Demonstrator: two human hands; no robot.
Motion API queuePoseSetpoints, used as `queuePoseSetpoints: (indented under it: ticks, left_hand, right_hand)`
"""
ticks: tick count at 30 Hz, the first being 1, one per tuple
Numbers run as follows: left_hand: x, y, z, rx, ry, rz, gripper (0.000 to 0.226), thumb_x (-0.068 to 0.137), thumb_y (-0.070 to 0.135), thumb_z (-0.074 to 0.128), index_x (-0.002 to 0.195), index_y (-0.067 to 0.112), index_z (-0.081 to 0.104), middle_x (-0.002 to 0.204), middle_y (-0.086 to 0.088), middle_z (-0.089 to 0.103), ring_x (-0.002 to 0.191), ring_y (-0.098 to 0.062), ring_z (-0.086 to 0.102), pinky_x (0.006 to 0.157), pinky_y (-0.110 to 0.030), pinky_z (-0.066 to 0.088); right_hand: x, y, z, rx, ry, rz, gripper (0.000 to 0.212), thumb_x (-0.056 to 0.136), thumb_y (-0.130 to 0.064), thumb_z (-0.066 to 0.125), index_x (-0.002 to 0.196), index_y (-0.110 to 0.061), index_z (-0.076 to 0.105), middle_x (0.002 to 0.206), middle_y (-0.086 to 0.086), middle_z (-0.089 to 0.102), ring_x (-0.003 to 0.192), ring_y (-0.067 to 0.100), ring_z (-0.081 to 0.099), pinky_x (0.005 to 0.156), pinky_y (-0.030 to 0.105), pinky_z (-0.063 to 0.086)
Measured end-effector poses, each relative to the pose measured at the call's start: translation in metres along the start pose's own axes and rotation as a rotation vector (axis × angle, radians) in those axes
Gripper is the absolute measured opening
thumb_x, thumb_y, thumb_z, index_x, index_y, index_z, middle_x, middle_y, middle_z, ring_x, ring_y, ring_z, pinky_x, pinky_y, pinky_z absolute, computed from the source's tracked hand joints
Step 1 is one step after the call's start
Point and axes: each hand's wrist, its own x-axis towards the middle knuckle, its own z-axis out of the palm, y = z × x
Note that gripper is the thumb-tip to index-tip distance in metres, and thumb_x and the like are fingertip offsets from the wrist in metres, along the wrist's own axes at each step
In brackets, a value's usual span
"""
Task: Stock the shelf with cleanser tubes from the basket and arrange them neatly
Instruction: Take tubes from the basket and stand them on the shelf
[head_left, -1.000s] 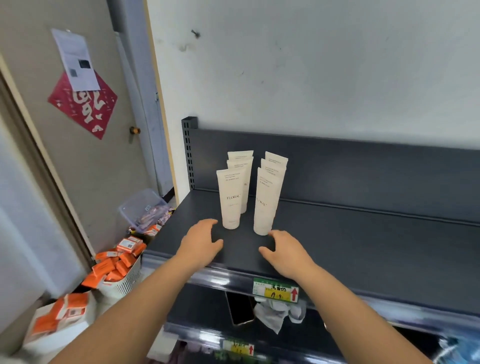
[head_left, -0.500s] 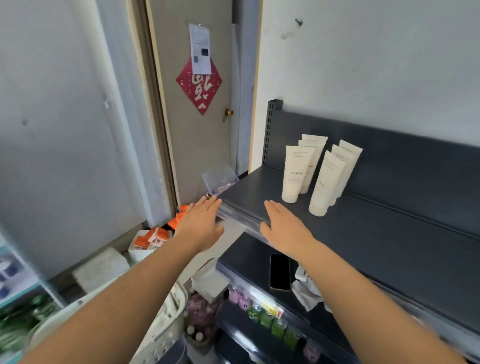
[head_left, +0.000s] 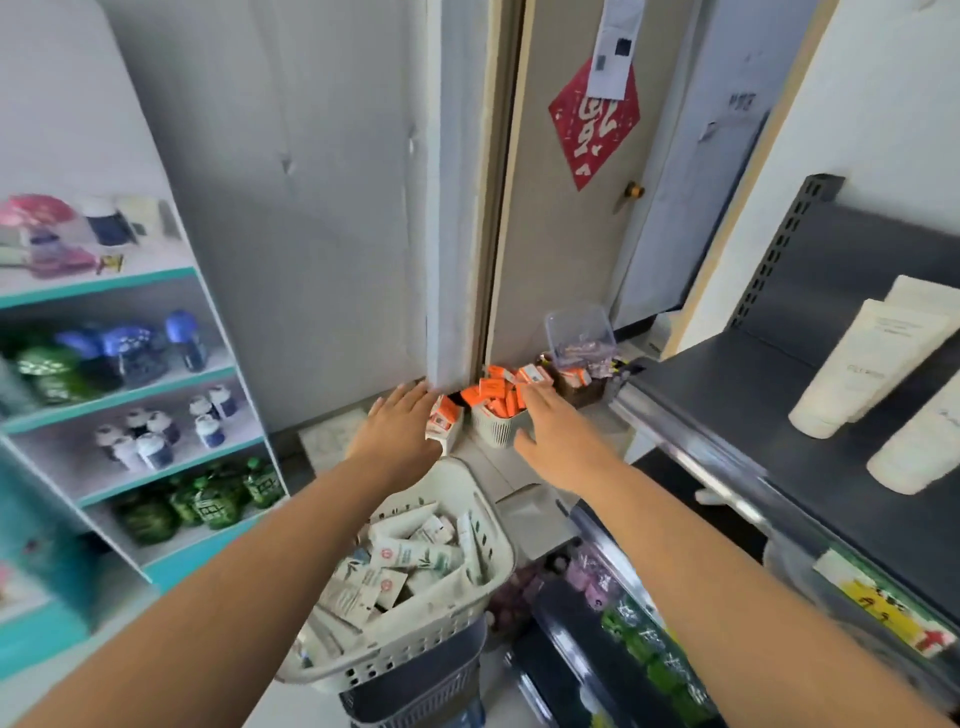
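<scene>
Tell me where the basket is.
Head view: the white basket sits low centre, below the left hand and right hand, left of the dark shelf.

- Both bare forearms reached forward from the lower corners of the view, drawing closer together toward the wrists.
- The left hand (head_left: 397, 434) lay palm down and empty, its fingers straight, close together and pointing forward.
- The right hand (head_left: 558, 439) was also palm down and empty, fingers extended, thumb spread toward the left hand.
- The two hands were roughly level with each other and apart, not touching.
</scene>
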Motion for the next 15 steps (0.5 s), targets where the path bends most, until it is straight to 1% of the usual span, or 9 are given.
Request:
queuePoseSetpoints:
  ticks: [5, 9, 11, 13, 15]
  left_hand:
    - [0.000, -0.064, 0.020, 0.013, -0.079, -0.071, 0.075, 0.091, 0.032, 0.051, 0.154, 0.020, 0.014, 0.162, 0.000, 0.012, 0.149, -0.022, 0.011, 0.121, -0.041, 0.015]
    - [0.003, -0.103, 0.049, -0.001, -0.189, -0.121, 0.075, 0.092, 0.032, 0.051, 0.155, 0.019, 0.012, 0.162, -0.001, 0.011, 0.149, -0.022, 0.008, 0.121, -0.041, 0.013]
    - [0.002, -0.119, 0.067, -0.010, -0.247, -0.129, 0.076, 0.092, 0.030, 0.051, 0.155, 0.019, 0.010, 0.163, 0.000, 0.009, 0.150, -0.022, 0.006, 0.121, -0.042, 0.013]
    - [0.000, -0.133, 0.086, -0.020, -0.302, -0.135, 0.076, 0.092, 0.029, 0.051, 0.155, 0.019, 0.010, 0.163, 0.000, 0.007, 0.150, -0.021, 0.006, 0.121, -0.040, 0.012]
    - [-0.004, -0.143, 0.108, -0.043, -0.360, -0.152, 0.075, 0.092, 0.029, 0.051, 0.155, 0.019, 0.011, 0.163, 0.000, 0.008, 0.150, -0.020, 0.006, 0.121, -0.039, 0.011]
  right_hand:
    - [0.041, -0.034, 0.044, 0.034, -0.090, -0.019, 0.065, 0.098, -0.026, 0.045, 0.154, -0.009, 0.018, 0.161, 0.008, 0.020, 0.148, 0.021, 0.018, 0.118, 0.033, 0.020]
    - [0.058, -0.048, 0.080, 0.033, -0.187, 0.000, 0.064, 0.098, -0.024, 0.044, 0.154, -0.007, 0.018, 0.161, 0.008, 0.020, 0.147, 0.020, 0.019, 0.118, 0.030, 0.017]
    - [0.062, -0.051, 0.098, 0.044, -0.240, 0.030, 0.063, 0.097, -0.022, 0.044, 0.153, -0.006, 0.020, 0.160, 0.009, 0.023, 0.146, 0.021, 0.021, 0.118, 0.030, 0.018]
    - [0.063, -0.047, 0.119, 0.056, -0.289, 0.073, 0.064, 0.098, -0.022, 0.044, 0.154, -0.007, 0.018, 0.161, 0.008, 0.021, 0.147, 0.021, 0.021, 0.118, 0.031, 0.018]
    - [0.060, -0.041, 0.140, 0.073, -0.353, 0.125, 0.066, 0.097, -0.024, 0.045, 0.155, -0.010, 0.015, 0.160, 0.007, 0.022, 0.145, 0.023, 0.026, 0.116, 0.034, 0.024]
